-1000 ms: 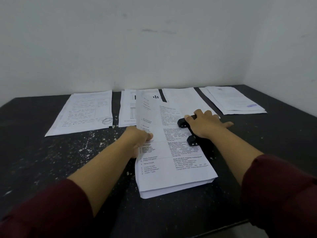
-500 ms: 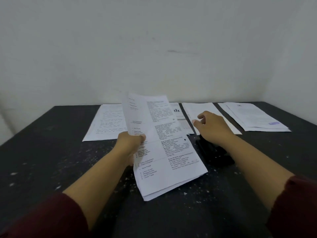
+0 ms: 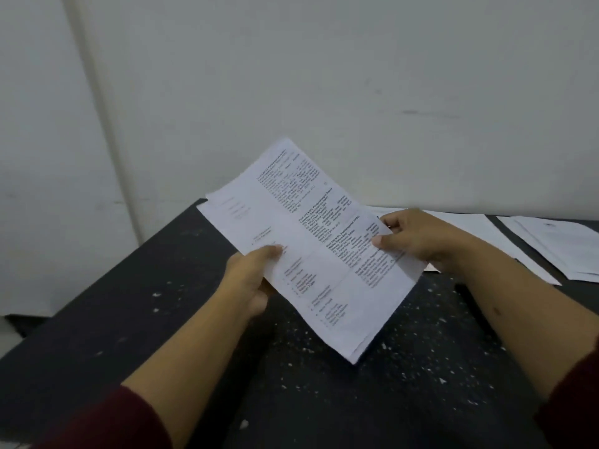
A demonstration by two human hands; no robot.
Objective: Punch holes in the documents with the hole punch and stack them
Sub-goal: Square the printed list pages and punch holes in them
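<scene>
Hands, two, grip one document sheaf; two paper stacks beyond.

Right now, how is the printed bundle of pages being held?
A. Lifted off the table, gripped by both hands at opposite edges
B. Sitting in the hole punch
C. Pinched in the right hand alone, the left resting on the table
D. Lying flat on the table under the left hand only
A: the printed bundle is tilted in the air above the black table, with the left hand pinching its left edge and the right hand its right edge.
</scene>
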